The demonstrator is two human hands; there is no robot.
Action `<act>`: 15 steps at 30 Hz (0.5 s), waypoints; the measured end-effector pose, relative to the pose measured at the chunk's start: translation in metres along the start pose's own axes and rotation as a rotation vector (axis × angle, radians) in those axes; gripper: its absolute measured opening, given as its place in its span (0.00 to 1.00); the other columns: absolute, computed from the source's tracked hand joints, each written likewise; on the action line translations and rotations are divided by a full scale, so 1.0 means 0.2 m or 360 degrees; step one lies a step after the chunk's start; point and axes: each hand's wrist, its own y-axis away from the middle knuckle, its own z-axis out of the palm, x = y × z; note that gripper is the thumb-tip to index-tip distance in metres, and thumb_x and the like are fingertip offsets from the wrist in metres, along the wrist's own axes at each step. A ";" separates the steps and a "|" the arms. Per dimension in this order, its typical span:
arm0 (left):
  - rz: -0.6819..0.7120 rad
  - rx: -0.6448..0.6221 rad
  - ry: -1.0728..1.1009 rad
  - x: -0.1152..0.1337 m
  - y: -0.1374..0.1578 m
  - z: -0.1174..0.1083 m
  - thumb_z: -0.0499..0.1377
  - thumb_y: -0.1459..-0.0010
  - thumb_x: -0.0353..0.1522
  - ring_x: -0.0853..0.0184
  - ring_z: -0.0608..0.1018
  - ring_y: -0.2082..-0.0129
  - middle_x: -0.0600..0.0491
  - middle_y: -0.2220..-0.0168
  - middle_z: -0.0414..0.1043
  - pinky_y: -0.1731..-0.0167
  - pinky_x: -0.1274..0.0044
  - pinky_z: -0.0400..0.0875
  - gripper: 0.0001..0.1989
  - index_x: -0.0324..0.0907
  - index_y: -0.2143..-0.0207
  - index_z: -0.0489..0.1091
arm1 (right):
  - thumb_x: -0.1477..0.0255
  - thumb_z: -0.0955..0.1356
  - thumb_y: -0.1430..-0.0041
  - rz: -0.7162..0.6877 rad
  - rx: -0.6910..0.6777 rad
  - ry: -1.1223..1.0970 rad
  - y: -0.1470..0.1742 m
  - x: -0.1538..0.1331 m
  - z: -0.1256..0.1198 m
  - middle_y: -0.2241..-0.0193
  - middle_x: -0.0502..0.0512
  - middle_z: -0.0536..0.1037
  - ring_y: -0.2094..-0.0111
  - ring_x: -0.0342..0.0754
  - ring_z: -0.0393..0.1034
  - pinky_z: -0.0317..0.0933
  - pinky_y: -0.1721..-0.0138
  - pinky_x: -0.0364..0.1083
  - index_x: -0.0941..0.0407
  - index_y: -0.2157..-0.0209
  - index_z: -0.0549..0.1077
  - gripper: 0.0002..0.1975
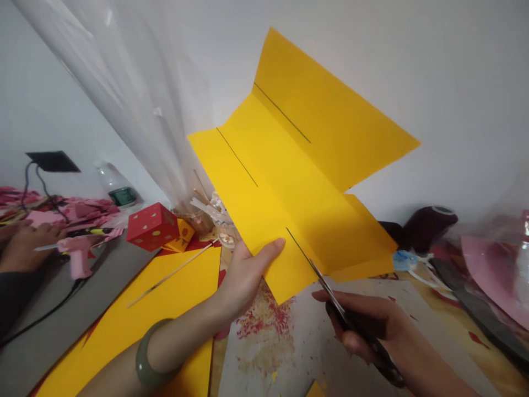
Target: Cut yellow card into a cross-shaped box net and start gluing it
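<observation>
My left hand (243, 275) holds up a creased sheet of yellow card (264, 160) by its lower left edge, thumb on top and the other fingers hidden behind. Several dark straight lines are marked on the card, and one flap at the lower right is parted from the rest. In my right hand (372, 325) is a pair of scissors (336, 303) with dark handles. Their blades meet the card's lower edge at the end of one dark line. A green bangle (151, 353) circles my left wrist.
Left of me lie yellow card (173, 309), a thin stick (171, 273), a red box (151, 226) and a pink glue gun (78, 256). Another person's hand (25, 242) rests near pink scraps. A stained white board (256, 353) lies below, and a dark object (430, 226) stands at right.
</observation>
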 end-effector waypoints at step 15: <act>0.0024 0.0021 -0.0026 -0.01 0.00 -0.01 0.63 0.49 0.31 0.63 0.79 0.61 0.48 0.58 0.77 0.59 0.74 0.73 0.20 0.41 0.51 0.70 | 0.63 0.70 0.52 -0.0097 -0.0026 0.0143 -0.02 0.00 0.01 0.81 0.46 0.58 0.80 0.41 0.51 0.47 0.79 0.42 0.55 0.61 0.78 0.17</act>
